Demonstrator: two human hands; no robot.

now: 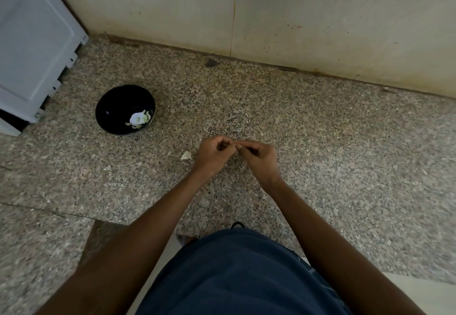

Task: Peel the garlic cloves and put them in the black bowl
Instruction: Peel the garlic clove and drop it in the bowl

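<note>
My left hand [212,154] and my right hand [256,158] meet fingertip to fingertip above the speckled granite counter [320,142]. Both have curled fingers pinching a small garlic clove [233,144], which is almost wholly hidden between them. A loose garlic piece [186,155] lies on the counter just left of my left hand. The black bowl [108,107] stands farther to the left and holds pale peeled garlic cloves [138,119] at its right side.
A white appliance [32,43] stands at the far left, close to the bowl. A beige tiled wall [296,18] runs along the back of the counter. The counter's front edge lies near my torso.
</note>
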